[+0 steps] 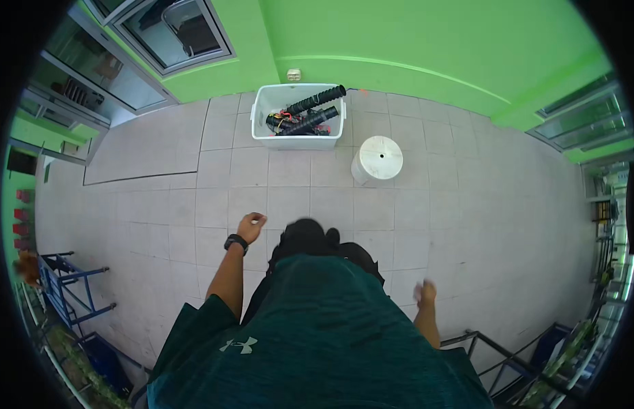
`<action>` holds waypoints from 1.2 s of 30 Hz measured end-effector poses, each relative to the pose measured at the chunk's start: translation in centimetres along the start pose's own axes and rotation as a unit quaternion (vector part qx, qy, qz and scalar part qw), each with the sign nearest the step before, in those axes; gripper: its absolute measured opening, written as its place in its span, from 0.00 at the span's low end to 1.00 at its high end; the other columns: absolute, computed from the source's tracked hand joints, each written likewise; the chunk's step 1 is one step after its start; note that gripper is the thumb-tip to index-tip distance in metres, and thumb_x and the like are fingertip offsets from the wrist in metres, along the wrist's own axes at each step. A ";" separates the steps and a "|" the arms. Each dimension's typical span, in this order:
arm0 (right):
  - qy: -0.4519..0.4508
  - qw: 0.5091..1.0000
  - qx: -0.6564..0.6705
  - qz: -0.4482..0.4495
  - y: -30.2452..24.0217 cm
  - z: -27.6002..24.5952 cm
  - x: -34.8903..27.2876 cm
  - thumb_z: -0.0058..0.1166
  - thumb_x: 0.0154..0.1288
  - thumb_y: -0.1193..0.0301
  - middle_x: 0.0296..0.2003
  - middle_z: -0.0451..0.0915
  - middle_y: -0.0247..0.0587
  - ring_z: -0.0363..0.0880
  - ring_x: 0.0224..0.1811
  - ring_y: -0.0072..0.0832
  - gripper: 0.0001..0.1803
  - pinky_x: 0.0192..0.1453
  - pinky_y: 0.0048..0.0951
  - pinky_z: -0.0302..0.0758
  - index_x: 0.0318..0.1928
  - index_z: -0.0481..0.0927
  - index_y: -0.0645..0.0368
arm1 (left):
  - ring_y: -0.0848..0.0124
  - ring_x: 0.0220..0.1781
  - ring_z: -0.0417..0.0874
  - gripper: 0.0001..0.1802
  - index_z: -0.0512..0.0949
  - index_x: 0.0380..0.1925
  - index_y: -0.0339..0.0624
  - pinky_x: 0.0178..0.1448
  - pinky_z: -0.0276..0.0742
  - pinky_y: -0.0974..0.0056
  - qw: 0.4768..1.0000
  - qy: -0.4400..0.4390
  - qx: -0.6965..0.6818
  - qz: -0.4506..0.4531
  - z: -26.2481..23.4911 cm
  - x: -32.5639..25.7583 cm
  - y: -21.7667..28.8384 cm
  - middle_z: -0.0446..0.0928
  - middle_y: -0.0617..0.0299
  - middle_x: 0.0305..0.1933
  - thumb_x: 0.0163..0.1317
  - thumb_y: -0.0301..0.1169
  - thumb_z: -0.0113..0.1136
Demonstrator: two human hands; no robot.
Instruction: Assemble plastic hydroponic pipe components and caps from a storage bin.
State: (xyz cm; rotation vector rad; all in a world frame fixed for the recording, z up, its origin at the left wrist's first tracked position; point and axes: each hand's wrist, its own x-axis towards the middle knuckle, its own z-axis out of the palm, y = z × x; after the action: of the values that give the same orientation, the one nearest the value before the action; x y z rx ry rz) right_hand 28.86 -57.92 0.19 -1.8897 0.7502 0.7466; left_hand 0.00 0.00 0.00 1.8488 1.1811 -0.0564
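Grey tile floor carries a white bin of black rollers by the far wall edge. My left hand is loosely curled, empty; right hand blurs, grip unclear. I'd approach squarely.

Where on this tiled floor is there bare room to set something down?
Bare tiles lie left of the white bin, right of the white bucket, and between the bin and the left hand. It is crowded by the blue frames and at bin and bucket.
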 end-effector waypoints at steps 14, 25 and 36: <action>0.036 0.975 -0.171 -0.135 -57.1 30.0 21.1 0.51 0.72 0.61 0.41 0.82 0.41 0.77 0.34 0.23 0.21 0.29 0.25 0.71 0.62 0.73 0.54 | 0.57 0.35 0.85 0.29 0.81 0.41 0.30 0.42 0.80 0.53 0.955 -0.178 0.094 -0.216 -1.5 57.8 17.0 0.83 0.45 0.40 0.65 0.51 0.57; 0.015 0.940 -0.304 -0.155 -79.0 46.0 26.4 0.51 0.71 0.59 0.40 0.82 0.42 0.76 0.36 0.24 0.24 0.32 0.26 0.72 0.63 0.73 0.55 | 0.64 0.38 0.85 0.22 0.82 0.45 0.34 0.45 0.80 0.61 0.954 0.122 -0.185 -0.201 -13.2 80.3 20.9 0.84 0.52 0.42 0.64 0.43 0.61; -0.105 0.886 -0.392 -0.225 -91.6 60.3 26.0 0.52 0.71 0.60 0.40 0.83 0.41 0.77 0.38 0.25 0.22 0.36 0.27 0.73 0.61 0.74 0.56 | 0.64 0.39 0.81 0.27 0.75 0.56 0.45 0.43 0.76 0.53 0.820 0.023 -0.271 -0.503 -10.4 72.7 16.1 0.80 0.59 0.45 0.63 0.49 0.57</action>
State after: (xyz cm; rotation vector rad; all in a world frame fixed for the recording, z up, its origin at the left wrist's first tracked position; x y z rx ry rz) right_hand 103.50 26.20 7.02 -2.5068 -0.1969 1.0116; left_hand 46.98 55.98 -17.51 0.5919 1.8588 -0.2391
